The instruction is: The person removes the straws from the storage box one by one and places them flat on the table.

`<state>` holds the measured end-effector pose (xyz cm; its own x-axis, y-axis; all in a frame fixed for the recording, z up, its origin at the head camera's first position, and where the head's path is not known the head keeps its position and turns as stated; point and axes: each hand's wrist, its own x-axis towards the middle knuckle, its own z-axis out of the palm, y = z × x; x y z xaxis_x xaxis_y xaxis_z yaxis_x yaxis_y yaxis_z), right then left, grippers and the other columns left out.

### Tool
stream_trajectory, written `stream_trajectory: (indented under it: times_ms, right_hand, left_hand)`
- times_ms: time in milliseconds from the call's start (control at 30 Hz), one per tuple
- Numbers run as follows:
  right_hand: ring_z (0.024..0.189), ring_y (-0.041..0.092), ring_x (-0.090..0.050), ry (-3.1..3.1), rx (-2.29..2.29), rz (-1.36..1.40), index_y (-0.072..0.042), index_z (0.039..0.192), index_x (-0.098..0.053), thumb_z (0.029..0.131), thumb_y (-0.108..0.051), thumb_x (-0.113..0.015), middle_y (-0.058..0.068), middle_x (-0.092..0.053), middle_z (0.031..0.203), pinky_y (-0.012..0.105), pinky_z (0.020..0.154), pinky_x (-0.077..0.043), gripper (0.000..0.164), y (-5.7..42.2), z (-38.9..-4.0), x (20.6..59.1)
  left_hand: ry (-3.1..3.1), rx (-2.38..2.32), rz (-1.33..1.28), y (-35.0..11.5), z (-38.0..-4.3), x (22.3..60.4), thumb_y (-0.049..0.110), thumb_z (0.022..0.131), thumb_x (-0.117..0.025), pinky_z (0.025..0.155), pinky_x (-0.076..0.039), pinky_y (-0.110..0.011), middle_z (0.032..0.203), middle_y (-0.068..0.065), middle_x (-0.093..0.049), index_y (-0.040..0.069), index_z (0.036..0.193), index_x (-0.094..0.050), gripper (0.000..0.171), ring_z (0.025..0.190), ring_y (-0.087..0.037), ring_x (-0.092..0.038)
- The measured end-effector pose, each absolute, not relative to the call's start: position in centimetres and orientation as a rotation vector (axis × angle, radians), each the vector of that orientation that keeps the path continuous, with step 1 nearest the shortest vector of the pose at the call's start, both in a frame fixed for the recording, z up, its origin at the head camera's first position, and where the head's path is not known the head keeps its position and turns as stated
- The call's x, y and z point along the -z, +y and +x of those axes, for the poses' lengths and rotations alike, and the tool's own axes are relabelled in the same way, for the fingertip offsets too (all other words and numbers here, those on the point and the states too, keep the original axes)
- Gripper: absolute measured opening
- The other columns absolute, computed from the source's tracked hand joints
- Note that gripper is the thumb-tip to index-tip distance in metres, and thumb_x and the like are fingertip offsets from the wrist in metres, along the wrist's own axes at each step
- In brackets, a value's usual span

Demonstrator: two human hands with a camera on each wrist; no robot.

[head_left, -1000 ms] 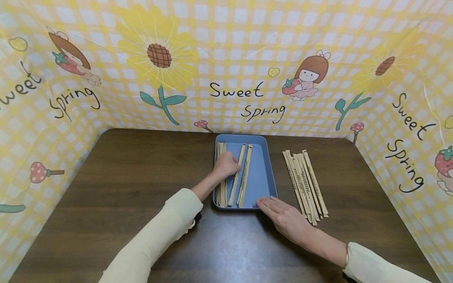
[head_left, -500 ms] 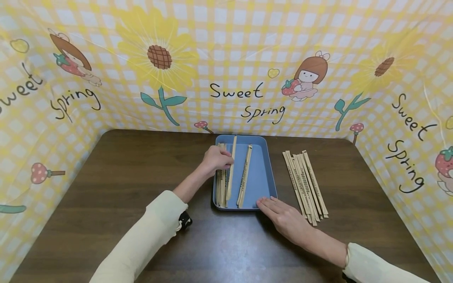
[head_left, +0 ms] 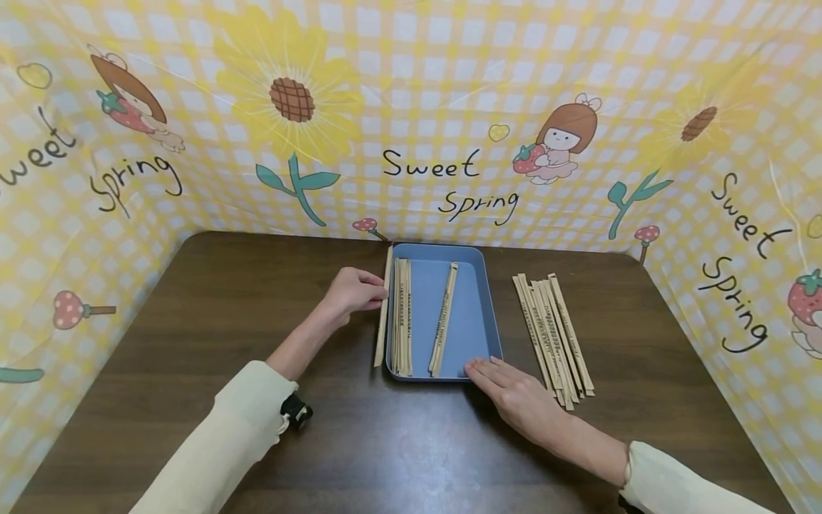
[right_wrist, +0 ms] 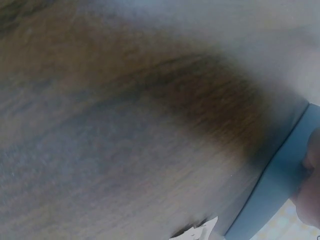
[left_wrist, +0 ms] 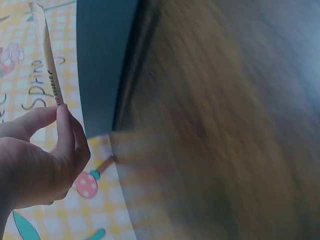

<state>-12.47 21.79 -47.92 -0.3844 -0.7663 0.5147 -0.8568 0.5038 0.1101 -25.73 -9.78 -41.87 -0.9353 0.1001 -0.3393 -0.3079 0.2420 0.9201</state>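
My left hand pinches a slim, paper-wrapped straw between thumb and fingers, just outside the left wall of a blue tray. In the left wrist view the straw slants upward from the fingertips, with dark print on its wrapper. Inside the tray, a bundle of similar straws lies along the left wall, and one or two more straws lie slanted near the middle. My right hand rests with extended fingers at the tray's near right corner; only part of it shows in the right wrist view.
Right of the tray, several paper-wrapped straws lie in a loose pile on the brown wooden table. A yellow checked cloth with printed flowers stands behind the table and along both sides.
My left hand has picked a straw out of the tray's middle left and carried it leftward over the wall to outside the tray. The right hand has stayed put.
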Motion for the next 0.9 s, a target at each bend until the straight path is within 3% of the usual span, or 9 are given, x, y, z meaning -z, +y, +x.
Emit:
stream_trajectory:
  times_ms: [467, 900]
  right_hand:
    - [0.11, 0.029, -0.066, -2.243, -0.247, 1.338, 0.009, 0.125, -0.063, 0.103, -0.003, -0.021, 0.021, -0.067, 0.119, 0.047, 0.092, -0.055, 0.049, 21.8, -12.6, 47.9]
    - [0.11, 0.03, -0.066, -2.238, -0.264, 1.342, 0.009, 0.125, -0.063, 0.103, -0.004, -0.021, 0.021, -0.067, 0.12, 0.047, 0.093, -0.054, 0.049, 21.9, -12.6, 48.0]
  left_hand:
    - [2.428, -1.551, -0.222, -14.5, -24.8, 43.4, 0.003, 0.089, -0.069, 0.073, -0.06, -0.027, 0.105, -0.021, -0.065, -0.01, 0.108, -0.067, 0.023, 0.069, -0.011, -0.067]
    - [2.512, -1.416, -0.219, -16.7, -24.1, 44.1, 0.002, 0.09, -0.067, 0.073, -0.061, -0.028, 0.11, -0.027, -0.066, -0.011, 0.109, -0.067, 0.023, 0.078, -0.017, -0.071]
